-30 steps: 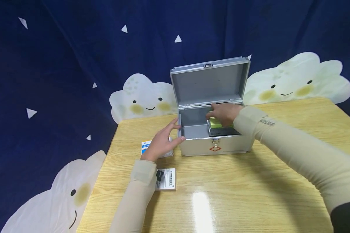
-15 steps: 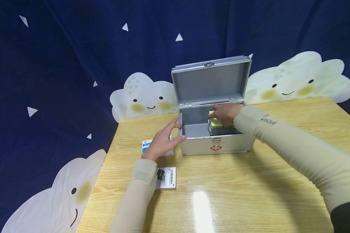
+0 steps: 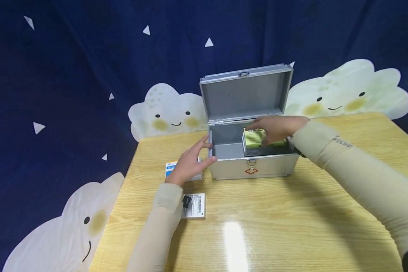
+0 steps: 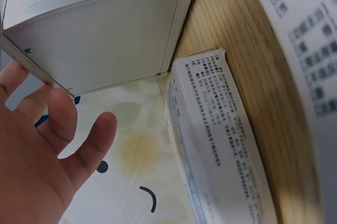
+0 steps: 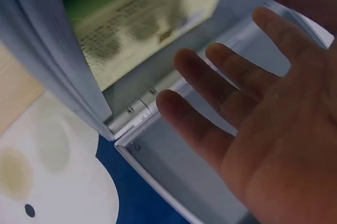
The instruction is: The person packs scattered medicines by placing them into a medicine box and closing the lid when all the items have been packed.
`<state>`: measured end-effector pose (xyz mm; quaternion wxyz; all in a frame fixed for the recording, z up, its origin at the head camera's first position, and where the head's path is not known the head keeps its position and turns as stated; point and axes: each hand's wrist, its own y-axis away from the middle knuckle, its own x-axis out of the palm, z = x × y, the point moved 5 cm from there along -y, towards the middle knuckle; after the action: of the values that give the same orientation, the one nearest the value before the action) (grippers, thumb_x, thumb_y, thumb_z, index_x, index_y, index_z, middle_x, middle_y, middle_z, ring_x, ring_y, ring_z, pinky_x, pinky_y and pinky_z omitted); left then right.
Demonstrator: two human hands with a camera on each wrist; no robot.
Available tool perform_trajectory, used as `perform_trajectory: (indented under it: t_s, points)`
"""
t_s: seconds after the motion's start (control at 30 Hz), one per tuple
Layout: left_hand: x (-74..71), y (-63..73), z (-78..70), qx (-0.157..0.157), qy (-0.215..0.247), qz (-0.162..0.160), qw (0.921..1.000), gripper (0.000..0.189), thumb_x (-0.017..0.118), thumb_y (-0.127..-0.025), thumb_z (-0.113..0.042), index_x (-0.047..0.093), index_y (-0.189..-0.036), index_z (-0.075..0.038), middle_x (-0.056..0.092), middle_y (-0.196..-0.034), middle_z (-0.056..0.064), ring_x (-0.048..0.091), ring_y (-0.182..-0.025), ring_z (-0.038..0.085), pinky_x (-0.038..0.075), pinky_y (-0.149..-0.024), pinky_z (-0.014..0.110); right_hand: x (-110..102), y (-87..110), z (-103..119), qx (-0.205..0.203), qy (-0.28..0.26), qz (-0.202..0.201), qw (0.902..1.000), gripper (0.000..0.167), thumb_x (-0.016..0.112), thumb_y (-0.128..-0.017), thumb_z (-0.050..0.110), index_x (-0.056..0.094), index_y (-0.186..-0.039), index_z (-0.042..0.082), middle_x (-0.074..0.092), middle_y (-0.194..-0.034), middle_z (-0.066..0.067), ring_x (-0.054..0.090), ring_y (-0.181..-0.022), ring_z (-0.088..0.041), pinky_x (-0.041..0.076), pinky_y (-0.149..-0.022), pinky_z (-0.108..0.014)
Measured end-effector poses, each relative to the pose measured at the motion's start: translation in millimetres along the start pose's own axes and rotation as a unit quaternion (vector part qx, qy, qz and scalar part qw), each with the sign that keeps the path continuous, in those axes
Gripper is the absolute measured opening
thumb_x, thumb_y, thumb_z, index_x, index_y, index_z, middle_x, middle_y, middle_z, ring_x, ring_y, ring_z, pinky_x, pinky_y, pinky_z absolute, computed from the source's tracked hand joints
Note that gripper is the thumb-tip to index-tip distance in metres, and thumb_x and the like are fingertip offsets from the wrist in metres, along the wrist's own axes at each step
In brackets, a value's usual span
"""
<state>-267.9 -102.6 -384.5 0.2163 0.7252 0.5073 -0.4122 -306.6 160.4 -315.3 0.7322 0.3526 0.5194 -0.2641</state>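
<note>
A silver metal first-aid case (image 3: 226, 169) stands with its lid (image 3: 244, 94) raised. In its right part lies a yellow-green box (image 3: 253, 138), with dark material along its front. My right hand (image 3: 279, 126) hovers over that box with nothing in its grip; in the right wrist view its fingers are spread and apart from the yellow-green face (image 5: 147, 29). At the case's left end, my left hand (image 3: 189, 163) rests its fingertips on the rim. The left wrist view shows the relaxed fingers by the case's edge (image 4: 100, 40).
A blue-and-white carton (image 3: 170, 168) lies beside the left hand, partly hidden by it. Nearer on the wooden table (image 3: 265, 226) is a white printed box (image 3: 198, 207), partly covered by the left wrist. Behind the table hangs a dark blue curtain (image 3: 170, 45) with cloud shapes.
My right hand has let go of the yellow-green box and moved up and right, uncovering more of it. The left hand has stayed at the case's rim.
</note>
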Motion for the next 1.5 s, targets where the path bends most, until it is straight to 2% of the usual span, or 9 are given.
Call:
perform_trajectory:
  t_s: [0.17, 0.3, 0.4, 0.5, 0.63, 0.73, 1.07, 1.3, 1.5]
  points:
    - [-2.8, -0.7, -0.6, -0.002, -0.009, -0.003, 0.9999, 0.059, 0.054, -0.092, -0.06, 0.048, -0.142, -0.03, 0.021, -0.165, -0.017, 0.042, -0.145, 0.025, 0.036, -0.117, 0.051, -15.8, 23.8, -2.3, -0.026, -0.035, -0.062, 0.9971, 0.065, 0.07, -0.087, 0.013, 0.046, -0.148, 0.013, 0.045, -0.151, -0.023, 0.042, -0.138, -0.047, 0.036, -0.111, -0.064]
    - [-4.2, -1.2, -1.2, -0.004, -0.008, -0.002, 1.0, 0.06, 0.054, -0.092, -0.058, 0.045, -0.144, -0.03, 0.022, -0.165, -0.016, 0.068, -0.098, 0.023, 0.053, -0.092, 0.042, -21.7, 41.7, -4.7, -0.029, -0.049, -0.098, 0.9936, 0.062, 0.069, -0.09, 0.016, 0.046, -0.148, 0.011, 0.039, -0.155, -0.022, 0.039, -0.141, -0.046, 0.034, -0.112, -0.064]
    - [-3.9, -2.0, -1.0, -0.003, -0.003, -0.004, 1.0, 0.061, 0.056, -0.092, -0.057, 0.043, -0.146, -0.032, 0.026, -0.164, -0.016, 0.058, -0.067, 0.017, 0.05, -0.068, 0.033, -19.7, 54.4, -7.3, -0.023, -0.055, -0.113, 0.9918, 0.063, 0.07, -0.091, 0.018, 0.045, -0.148, 0.011, 0.033, -0.157, -0.023, 0.037, -0.142, -0.047, 0.035, -0.111, -0.064]
    - [-2.9, -1.6, 0.3, -0.001, -0.005, -0.009, 1.0, 0.066, 0.056, -0.092, -0.057, 0.037, -0.15, -0.033, 0.035, -0.159, -0.017, 0.06, -0.076, 0.014, 0.051, -0.07, 0.032, -14.8, 65.7, -9.5, -0.02, -0.063, -0.129, 0.9894, 0.063, 0.07, -0.09, 0.019, 0.046, -0.148, 0.011, 0.032, -0.158, -0.023, 0.036, -0.142, -0.047, 0.035, -0.111, -0.064]
    - [-3.2, 3.5, -2.3, 0.002, -0.036, -0.008, 0.9993, 0.065, 0.055, -0.093, -0.057, 0.04, -0.15, -0.027, 0.034, -0.161, -0.013, 0.06, -0.117, 0.023, 0.05, -0.097, 0.044, -8.4, 78.4, -13.4, -0.014, -0.073, -0.154, 0.9852, 0.061, 0.071, -0.09, 0.02, 0.048, -0.147, 0.013, 0.036, -0.157, -0.02, 0.035, -0.144, -0.044, 0.033, -0.112, -0.064]
    - [-5.9, 8.5, -10.0, 0.015, -0.078, -0.026, 0.9965, 0.067, 0.055, -0.092, -0.059, 0.044, -0.147, -0.023, 0.036, -0.161, -0.008, 0.053, -0.13, 0.028, 0.043, -0.108, 0.051, -4.6, 87.4, -16.8, -0.012, -0.08, -0.172, 0.9818, 0.061, 0.071, -0.09, 0.021, 0.049, -0.146, 0.012, 0.039, -0.156, -0.019, 0.037, -0.143, -0.042, 0.033, -0.112, -0.062]
    - [-29.0, 39.9, -55.4, 0.088, -0.143, -0.131, 0.9771, 0.052, 0.065, -0.09, -0.045, 0.059, -0.133, -0.015, 0.066, -0.131, -0.001, 0.057, -0.118, 0.023, 0.045, -0.098, 0.043, 4.2, 113.7, -28.1, 0.002, -0.068, -0.221, 0.9728, 0.061, 0.074, -0.088, 0.022, 0.051, -0.143, 0.011, 0.043, -0.152, -0.02, 0.039, -0.14, -0.044, 0.035, -0.109, -0.064]
    - [-31.7, 72.9, -84.4, 0.161, -0.184, -0.117, 0.9625, 0.042, 0.069, -0.09, -0.038, 0.065, -0.125, -0.016, 0.067, -0.131, -0.002, 0.061, -0.115, 0.021, 0.048, -0.098, 0.043, 16.0, 125.9, -36.4, 0.013, -0.074, -0.23, 0.9703, 0.063, 0.076, -0.086, 0.022, 0.052, -0.142, 0.008, 0.044, -0.15, -0.024, 0.04, -0.137, -0.046, 0.035, -0.107, -0.064]
    - [-32.9, 94.3, -85.8, 0.197, -0.191, -0.113, 0.9549, 0.03, 0.071, -0.089, -0.034, 0.07, -0.114, -0.016, 0.072, -0.118, -0.004, 0.065, -0.107, 0.016, 0.05, -0.098, 0.038, 19.8, 125.1, -45.8, 0.024, -0.084, -0.225, 0.9704, 0.064, 0.076, -0.087, 0.025, 0.051, -0.143, 0.008, 0.045, -0.15, -0.023, 0.039, -0.138, -0.046, 0.034, -0.108, -0.064]
